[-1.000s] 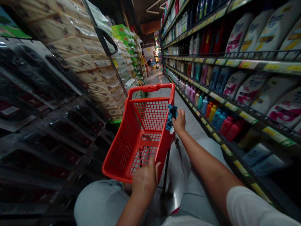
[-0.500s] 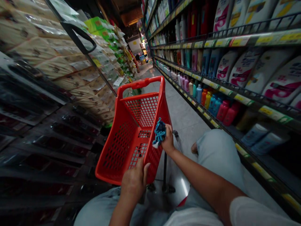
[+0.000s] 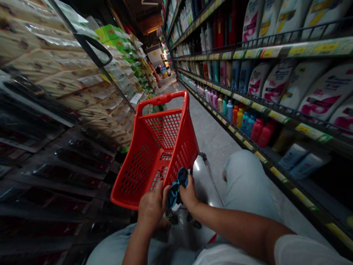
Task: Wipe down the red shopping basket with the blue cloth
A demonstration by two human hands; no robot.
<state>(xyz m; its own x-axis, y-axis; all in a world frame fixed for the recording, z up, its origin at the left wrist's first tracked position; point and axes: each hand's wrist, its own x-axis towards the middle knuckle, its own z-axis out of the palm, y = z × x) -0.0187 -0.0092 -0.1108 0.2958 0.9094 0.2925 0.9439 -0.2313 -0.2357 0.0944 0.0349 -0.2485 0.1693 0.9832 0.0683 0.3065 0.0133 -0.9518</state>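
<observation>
Both hands have drawn together at the near rim of the basket, and the cloth has dropped from the side wall to sit between them at about 6 o'clock. The right hand [image 3: 189, 195] is closed around a crumpled blue-and-black cloth [image 3: 175, 187], fingers bunching its upper edge. The left hand [image 3: 151, 209] is curled at the rim, its fingers against the cloth's other side; whether it grips the rim, the cloth or both, I cannot tell. The cloth looks light, soft and limp, so it will likely fold under any pinch and is best taken by a thick fold, though it may be a garment or a rag: the hands hide most of it.

Just ahead stands a red plastic mesh shopping basket [image 3: 162, 98], with dark casters [image 3: 172, 217] partly visible beneath it. A light-blue trouser leg [image 3: 248, 187] lies at 4 o'clock, with a white sleeve [image 3: 298, 254] below it. Pink and red bottles [image 3: 257, 130] fill the shelves at 2 o'clock, under large white packs [image 3: 275, 81]. Cream paper-wrapped packs [image 3: 68, 84] rise at 10 o'clock, and a black pull handle [image 3: 93, 49] crosses them. The tiled aisle floor [image 3: 204, 121] runs toward 12 o'clock, its far end too small and dim to make out.
</observation>
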